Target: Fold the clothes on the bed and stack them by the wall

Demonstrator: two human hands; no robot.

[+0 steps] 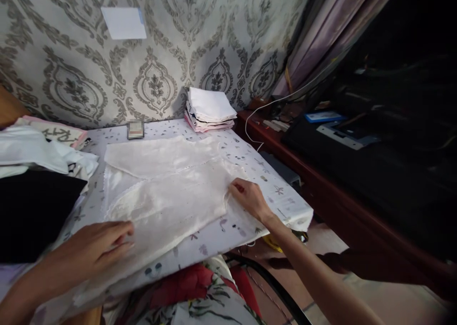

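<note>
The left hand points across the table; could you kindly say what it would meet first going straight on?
Most likely the pale cloth, spread just ahead of the left hand; whether the two already touch is unclear.

A room in a home is being suggested by its furnishings. The wall is being covered by ornate medallion-patterned wallpaper, and one corner is being softened by a mauve curtain. The desk is being dressed by a printed cover, and its surface is being shared by folded fabrics and loose garments.
</note>
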